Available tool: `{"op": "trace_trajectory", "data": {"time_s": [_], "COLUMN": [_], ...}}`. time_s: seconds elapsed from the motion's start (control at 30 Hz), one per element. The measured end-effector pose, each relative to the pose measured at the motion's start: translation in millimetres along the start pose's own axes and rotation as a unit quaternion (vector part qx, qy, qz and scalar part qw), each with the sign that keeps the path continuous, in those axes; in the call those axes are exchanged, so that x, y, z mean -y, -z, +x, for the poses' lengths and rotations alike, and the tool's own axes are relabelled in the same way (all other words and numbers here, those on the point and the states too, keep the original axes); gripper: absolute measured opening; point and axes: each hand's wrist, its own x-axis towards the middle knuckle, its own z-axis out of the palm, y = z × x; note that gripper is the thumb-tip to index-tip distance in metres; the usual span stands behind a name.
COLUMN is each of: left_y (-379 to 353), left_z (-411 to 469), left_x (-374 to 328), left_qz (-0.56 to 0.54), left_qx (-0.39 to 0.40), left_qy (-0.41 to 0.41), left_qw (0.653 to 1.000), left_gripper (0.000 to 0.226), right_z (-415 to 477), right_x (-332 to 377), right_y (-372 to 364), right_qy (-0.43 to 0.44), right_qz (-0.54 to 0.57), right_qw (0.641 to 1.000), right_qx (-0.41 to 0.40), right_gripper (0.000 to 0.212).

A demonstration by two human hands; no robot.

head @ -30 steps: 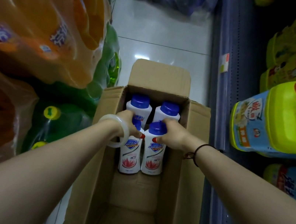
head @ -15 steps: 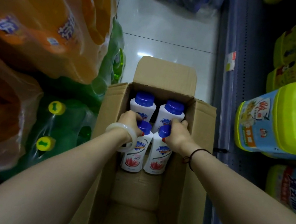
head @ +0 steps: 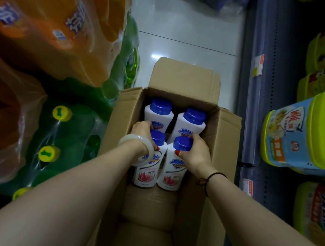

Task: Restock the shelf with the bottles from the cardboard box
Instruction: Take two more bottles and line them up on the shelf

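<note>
An open cardboard box [head: 223, 153] stands on the floor between two shelves. Inside are several white bottles with blue caps. My left hand [head: 142, 132] grips the neck of the near left bottle [head: 146, 173]. My right hand [head: 196, 151] grips the neck of the near right bottle [head: 170, 177]. Two more bottles stand upright behind them, one at the far left [head: 159, 111] and one at the far right [head: 191, 121]. The near half of the box shows bare cardboard.
On the right, a blue shelf edge [head: 252, 115] with price tags runs along the box; yellow-green detergent jugs [head: 313, 134] sit on it. On the left are shrink-wrapped packs of orange [head: 47, 9] and green [head: 66, 133] drink bottles. White tiled floor [head: 184, 30] lies beyond the box.
Both hands have kept their hold on the two near bottles, which now sit slightly higher and tilted towards me. The view has shifted a little to the left.
</note>
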Motion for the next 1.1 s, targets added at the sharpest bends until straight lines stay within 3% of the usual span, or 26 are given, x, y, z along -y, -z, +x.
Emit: {"op": "trace_trajectory", "data": {"time_s": [0.23, 0.73, 0.9, 1.1], "left_y": [1.6, -11.2, 6.9, 43.7], "left_z": [-0.1, -33.8, -46.4, -72.9], "left_x": [4.1, 7.3, 0.8, -11.7], "left_qz": [-0.020, -0.024, -0.045, -0.050], "left_qx": [0.023, -0.073, -0.078, -0.078], "left_qy": [-0.018, -0.065, -0.099, -0.134], "left_qw": [0.999, 0.995, 0.991, 0.987], "left_gripper": [0.047, 0.039, 0.032, 0.034], "right_z": [-3.6, -33.6, -51.2, -74.3], "right_x": [3.2, -2.6, 4.8, 22.8], "right_y": [0.0, -15.6, 0.9, 40.7], "right_qy": [-0.015, -0.013, 0.010, 0.032], "right_qz": [0.040, 0.054, 0.092, 0.150], "right_qw": [0.999, 0.994, 0.992, 0.988], "right_qx": [0.015, -0.091, -0.087, -0.028], "right_gripper": [0.041, 0.042, 0.037, 0.046]}}
